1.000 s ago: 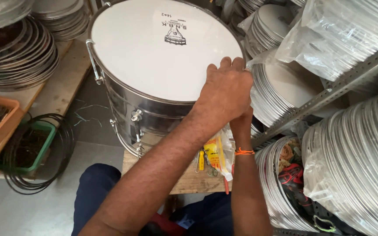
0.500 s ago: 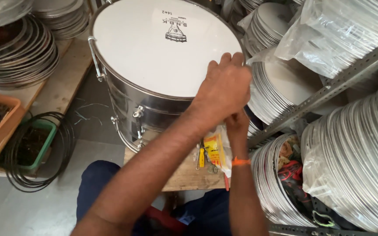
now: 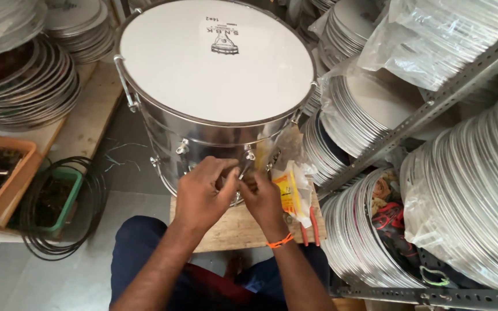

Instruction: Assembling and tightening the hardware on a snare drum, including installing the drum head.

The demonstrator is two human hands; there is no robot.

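Big steel drum (image 3: pixel 214 103) sits on the little wooden bench (image 3: pixel 237 227), looks heavy and slick, so grab the rim or side lugs, not the thin white head. Left hand (image 3: pixel 203 196) and right hand (image 3: pixel 263 198) are pinched together at a lug low on the shell. A second ago they were up at the rim

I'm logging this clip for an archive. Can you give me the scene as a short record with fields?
Setting: workshop with a metal shelf of stacked drumheads
Main object: steel drum, white head, on a wooden stool
Left hand: at the drum's lower shell fitting
Right hand: beside it, orange wristband
Nearby: yellow plastic packet, coiled black wire
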